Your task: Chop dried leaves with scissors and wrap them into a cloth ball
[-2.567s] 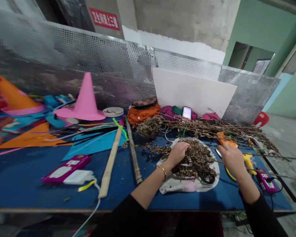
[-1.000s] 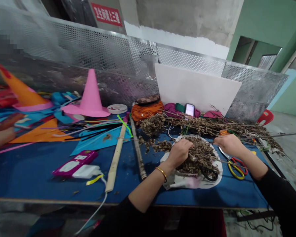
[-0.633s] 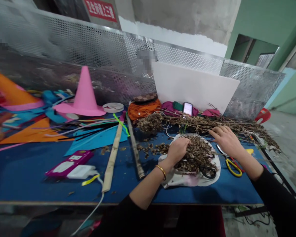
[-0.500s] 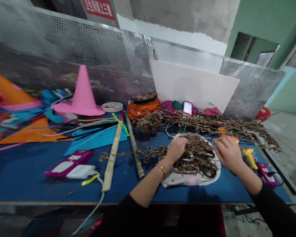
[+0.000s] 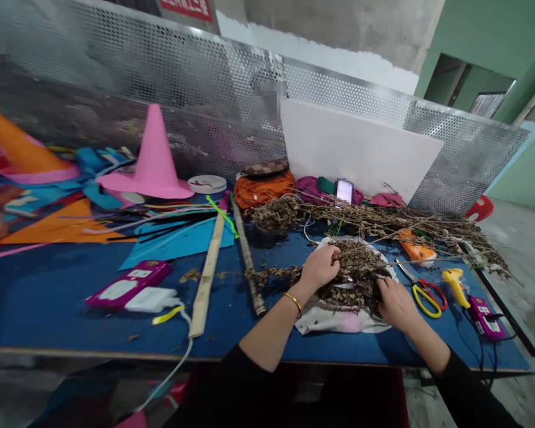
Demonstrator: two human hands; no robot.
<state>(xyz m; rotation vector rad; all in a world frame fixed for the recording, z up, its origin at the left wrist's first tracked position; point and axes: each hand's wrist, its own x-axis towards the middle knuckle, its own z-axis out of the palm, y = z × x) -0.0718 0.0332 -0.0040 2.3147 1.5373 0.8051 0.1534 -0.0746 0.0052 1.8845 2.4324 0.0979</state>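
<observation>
In the head view, the left hand (image 5: 320,267) has its fingers pressed together and seems to pinch a dry stem (image 5: 271,273). The stem's long side goes left to right, over the far part of the bench (image 5: 339,349). The right hand (image 5: 397,302) is on the right side of the leaf pile (image 5: 359,258), its fingers bent by some black handles; I can't tell how tight. A shiny blade (image 5: 344,286) lies between the hands, nearer than the left fingers, its long side left to right.
</observation>
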